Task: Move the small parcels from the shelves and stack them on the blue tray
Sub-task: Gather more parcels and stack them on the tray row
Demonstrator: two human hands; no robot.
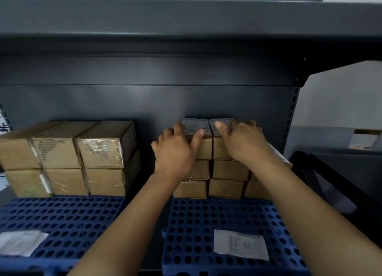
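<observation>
Grey steel shelving backs your blue tray, where small parcels are stacked at the rear edge. Your left hand and right hand each curl loosely over a top parcel, seating it; next, release and fetch more.

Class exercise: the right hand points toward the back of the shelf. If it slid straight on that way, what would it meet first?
Probably the dark back panel of the shelf. The right hand rests on the top right parcel, fingers reaching its far edge; the gap behind is hard to judge.
</observation>
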